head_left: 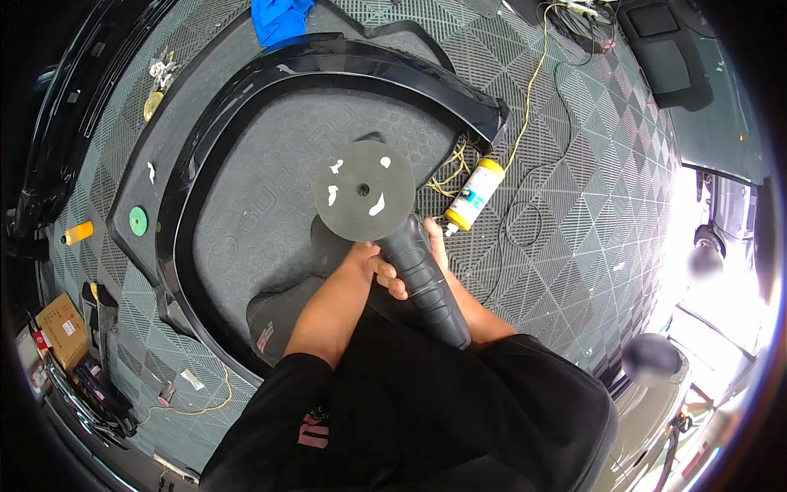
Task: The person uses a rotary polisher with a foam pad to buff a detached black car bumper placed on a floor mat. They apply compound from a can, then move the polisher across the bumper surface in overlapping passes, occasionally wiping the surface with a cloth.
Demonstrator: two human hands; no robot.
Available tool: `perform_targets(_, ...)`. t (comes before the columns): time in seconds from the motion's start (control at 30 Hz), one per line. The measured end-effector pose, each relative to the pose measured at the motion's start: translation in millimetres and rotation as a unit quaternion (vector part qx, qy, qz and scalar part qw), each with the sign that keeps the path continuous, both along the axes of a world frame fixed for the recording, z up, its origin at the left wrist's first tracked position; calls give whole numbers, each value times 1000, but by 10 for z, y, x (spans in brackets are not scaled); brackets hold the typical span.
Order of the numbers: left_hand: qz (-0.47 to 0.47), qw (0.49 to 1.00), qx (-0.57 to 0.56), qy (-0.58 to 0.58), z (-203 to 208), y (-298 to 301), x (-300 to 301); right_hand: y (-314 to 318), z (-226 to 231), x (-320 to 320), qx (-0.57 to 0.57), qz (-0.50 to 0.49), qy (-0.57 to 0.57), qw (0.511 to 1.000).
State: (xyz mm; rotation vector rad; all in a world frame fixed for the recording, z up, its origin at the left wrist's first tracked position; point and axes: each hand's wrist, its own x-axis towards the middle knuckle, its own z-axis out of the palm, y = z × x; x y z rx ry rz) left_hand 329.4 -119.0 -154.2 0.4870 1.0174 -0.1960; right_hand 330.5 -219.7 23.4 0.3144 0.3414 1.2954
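Polishing pad (365,209) is showing white dabs.
Right hand (437,248) is gripping the black polisher (428,291); left hand (363,251) is hiding, grip unclear.

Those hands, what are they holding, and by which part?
The right hand holds a polisher by its handle; the left hand, behind the pad, I can't tell.

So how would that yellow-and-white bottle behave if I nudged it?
The bottle would probably roll, being round and on its side. The ridged floor might slow it. Its narrow nozzle may make it swerve.
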Motion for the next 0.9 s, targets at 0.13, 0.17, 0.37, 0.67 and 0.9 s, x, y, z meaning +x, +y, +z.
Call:
perform_targets(0.13,-111,989,-47,-87,137,-338,-18,-223,12,-43,37,20,46,998)
perform_targets(0.17,-138,984,-42,-105,205,-290,-40,-213,28,-70,33,19,26,999)
perform_targets(0.37,-51,979,176,-89,1241,889,-485,-280,49,-37,46,8,-38,998)
perform_targets(0.67,-164,760,502,-379,3646,1290,-1345,11,440,-458,78,93,-113,986)
perform_targets(0.9,-244,602,664,-371,4037,1285,-1914,34,640,-932,133,145,-159,967)
